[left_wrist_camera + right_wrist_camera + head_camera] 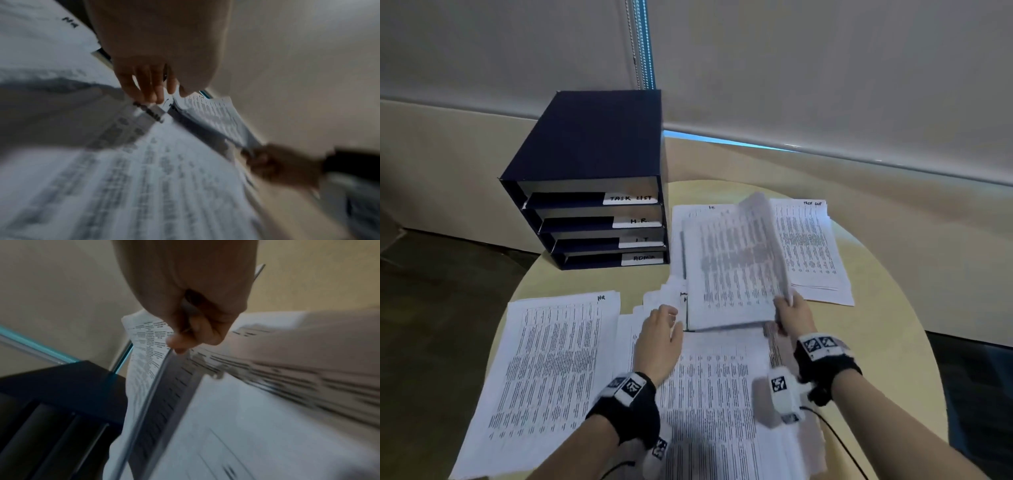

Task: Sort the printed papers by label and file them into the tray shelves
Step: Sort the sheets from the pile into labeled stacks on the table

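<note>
Head view looks down over the table [859,274] — both wrist views close, sharing its papers [732,260].

Tray shelves [592,164], beyond left hand [659,339], carry white handwritten tags top to bottom: "TASK LIST" [631,198], "H.R." [639,221], "I.T" [642,240], "ADMIN" [643,258]. Paper stack left of left hand headed "HR" [601,298]. Stack beyond right hand [792,317] headed "TASK LIST" [812,203]; sheet behind lifted page headed "I.T." [711,207]. Printed table text too blurred to read.
</note>
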